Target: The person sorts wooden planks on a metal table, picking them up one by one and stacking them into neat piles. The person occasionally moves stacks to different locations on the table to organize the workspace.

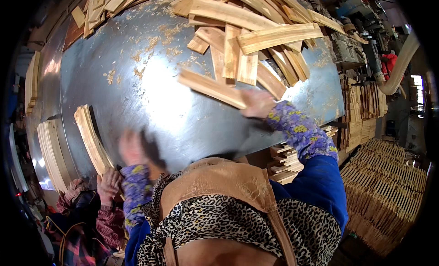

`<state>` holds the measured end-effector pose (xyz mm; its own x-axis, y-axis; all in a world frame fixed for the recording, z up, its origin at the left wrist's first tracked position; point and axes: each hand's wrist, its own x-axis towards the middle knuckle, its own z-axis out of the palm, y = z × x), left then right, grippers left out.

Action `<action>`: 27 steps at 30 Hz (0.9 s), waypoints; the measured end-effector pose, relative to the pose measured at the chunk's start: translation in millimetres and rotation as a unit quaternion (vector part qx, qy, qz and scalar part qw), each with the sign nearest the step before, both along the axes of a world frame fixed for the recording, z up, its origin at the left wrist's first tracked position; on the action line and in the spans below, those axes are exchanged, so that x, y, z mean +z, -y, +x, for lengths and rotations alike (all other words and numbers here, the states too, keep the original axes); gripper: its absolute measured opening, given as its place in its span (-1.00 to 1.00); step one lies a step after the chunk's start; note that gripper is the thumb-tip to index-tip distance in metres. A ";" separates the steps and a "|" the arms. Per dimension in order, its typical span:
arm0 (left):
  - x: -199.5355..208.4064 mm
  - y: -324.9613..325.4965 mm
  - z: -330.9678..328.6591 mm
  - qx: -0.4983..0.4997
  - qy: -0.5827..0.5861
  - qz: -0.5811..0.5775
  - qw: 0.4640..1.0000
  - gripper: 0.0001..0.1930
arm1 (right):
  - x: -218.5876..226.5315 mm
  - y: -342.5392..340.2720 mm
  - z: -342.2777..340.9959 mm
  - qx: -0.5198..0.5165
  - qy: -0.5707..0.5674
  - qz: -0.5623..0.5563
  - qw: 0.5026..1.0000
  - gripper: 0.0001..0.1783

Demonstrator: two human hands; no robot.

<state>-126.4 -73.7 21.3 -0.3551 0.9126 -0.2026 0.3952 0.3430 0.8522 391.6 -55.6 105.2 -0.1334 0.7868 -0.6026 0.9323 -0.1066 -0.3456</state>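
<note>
My right hand (pixel 257 103) grips the near end of a wooden slat (pixel 210 87), which points away to the left over the metal tabletop (pixel 114 51). Just beyond it lies a loose heap of similar slats (pixel 280 38), piled crosswise. Smeared by motion, my left hand (pixel 132 148) is over the table's near edge, and its fingers cannot be made out. Left of it a few slats (pixel 90 133) lie side by side, with a co-worker's hand (pixel 109 186) on their near end.
Another co-worker's hand (pixel 75 189) is beside a second row of slats (pixel 54 149) at the left. More slats (pixel 103 10) lie at the far left. Wood shavings (pixel 151 46) are scattered on the metal. Stacked wood (pixel 384 188) stands at the right, below a hose (pixel 398 76).
</note>
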 end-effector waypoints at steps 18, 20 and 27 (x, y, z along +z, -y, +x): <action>32.3 -77.1 202.3 -0.116 0.189 -0.068 0.973 -0.46 | -39.8 -80.2 0.5 -0.548 -0.373 0.257 0.703 -0.51; 30.6 -84.6 192.8 -0.147 0.238 -0.072 0.957 -0.42 | -15.6 -29.4 -61.1 -0.494 -0.412 0.192 0.742 -0.41; -6.4 -58.9 226.8 -0.199 0.311 -0.182 0.912 -0.35 | -9.7 -70.1 -68.9 0.088 -0.114 0.196 0.970 -0.68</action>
